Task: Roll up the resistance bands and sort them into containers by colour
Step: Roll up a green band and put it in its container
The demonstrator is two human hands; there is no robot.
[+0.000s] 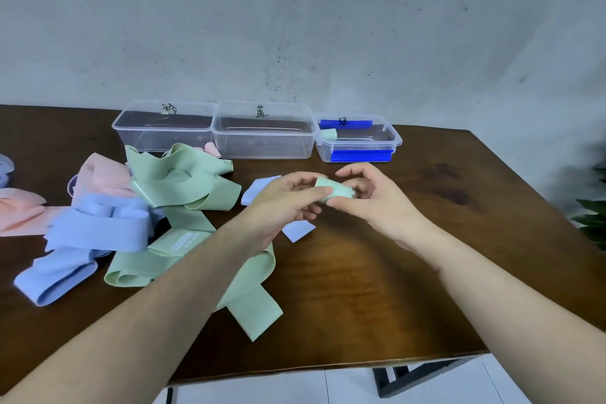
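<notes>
I am in the rolling step. My left hand (288, 197) and right hand (370, 197) meet above the middle of the worktop (377, 272), and the fingers of both are curled round a small green roll (337, 190), pinching it from either side. It looks nearly wound up, though I cannot see whether a loose tail hangs behind my left hand.

Next, I judge, comes a last tight turn, then a carry to the small box (359, 143) with blue clips near the far right corner, where 1 green roll (329, 134) already sits. The roll will want to spring open, so my grip should stay firm until it is inside.

2 larger boxes stand along the far edge: the left box (162, 126) and the middle box (262, 131). A pink roll (211, 149) shows at the left box's right end, but I cannot tell whether it lies inside or in front. The handwritten labels are too small for me to read.

The loose pile (141, 207) of green, blue and pink bands covers the left side and overlaps, so I cannot count them. My left forearm hides part of a green band (252, 308), and pink bands run off the left edge.
</notes>
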